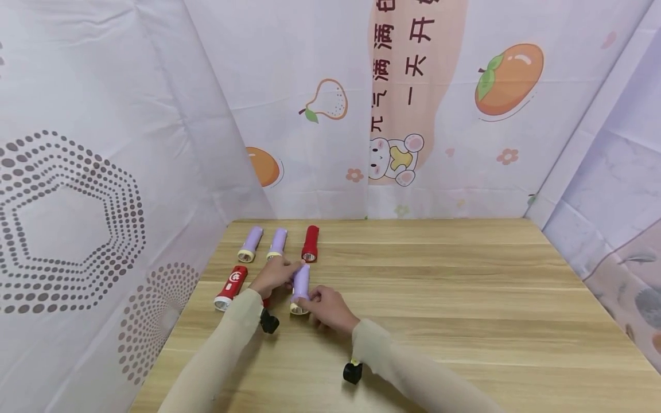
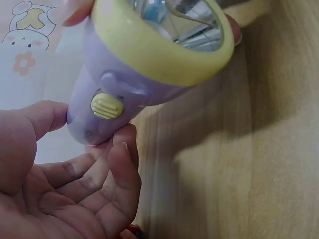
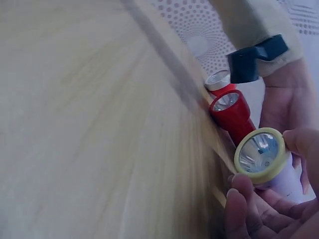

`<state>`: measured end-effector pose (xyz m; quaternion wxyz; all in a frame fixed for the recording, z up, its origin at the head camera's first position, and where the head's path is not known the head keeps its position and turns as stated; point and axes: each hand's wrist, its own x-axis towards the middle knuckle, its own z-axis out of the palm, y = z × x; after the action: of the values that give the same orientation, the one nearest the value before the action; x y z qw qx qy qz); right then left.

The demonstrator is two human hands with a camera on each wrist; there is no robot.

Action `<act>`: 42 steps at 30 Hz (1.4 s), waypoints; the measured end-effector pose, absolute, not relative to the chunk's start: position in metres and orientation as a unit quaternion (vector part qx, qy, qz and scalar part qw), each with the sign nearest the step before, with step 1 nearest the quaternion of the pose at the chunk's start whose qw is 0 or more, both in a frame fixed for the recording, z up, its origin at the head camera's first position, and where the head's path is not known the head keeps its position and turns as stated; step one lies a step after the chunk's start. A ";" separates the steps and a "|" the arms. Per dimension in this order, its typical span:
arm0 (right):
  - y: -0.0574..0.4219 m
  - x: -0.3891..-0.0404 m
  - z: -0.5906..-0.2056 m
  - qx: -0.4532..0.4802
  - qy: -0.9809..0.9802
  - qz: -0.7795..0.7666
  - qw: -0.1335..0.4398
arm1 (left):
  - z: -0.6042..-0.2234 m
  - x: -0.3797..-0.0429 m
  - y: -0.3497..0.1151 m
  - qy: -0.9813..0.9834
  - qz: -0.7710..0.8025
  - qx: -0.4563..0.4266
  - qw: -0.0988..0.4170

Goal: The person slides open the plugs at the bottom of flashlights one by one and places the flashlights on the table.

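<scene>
A purple flashlight with a pale yellow head is held between both hands over the left part of the table. My left hand pinches its narrow tail end between thumb and fingers; the yellow slide switch shows in the left wrist view. My right hand grips the head end, with thumb and fingers at the yellow rim. Beside it, mostly hidden under my left hand in the head view, lies a red flashlight. Farther left is a red flashlight with a white head.
Behind the hands, two purple flashlights and a red flashlight lie in a row, heads toward me. The wooden table stretches right. Printed cloth closes off the back and sides.
</scene>
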<state>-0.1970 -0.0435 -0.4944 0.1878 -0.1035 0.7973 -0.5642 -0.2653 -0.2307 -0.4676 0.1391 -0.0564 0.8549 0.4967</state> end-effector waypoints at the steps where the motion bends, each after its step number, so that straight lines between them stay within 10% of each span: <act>1: -0.043 -0.197 -0.494 -0.098 0.790 -0.573 0.195 | -0.468 -0.265 -0.231 0.852 0.502 -0.058 0.139; 42: -0.030 -0.195 -0.488 -0.072 0.782 -0.579 0.219 | -0.476 -0.260 -0.231 0.804 0.569 -0.058 0.162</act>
<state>-0.1948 -0.0304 -0.4883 0.2193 -0.0724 0.7818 -0.5792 -0.2604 -0.2312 -0.4762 0.1615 -0.0582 0.8041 0.5691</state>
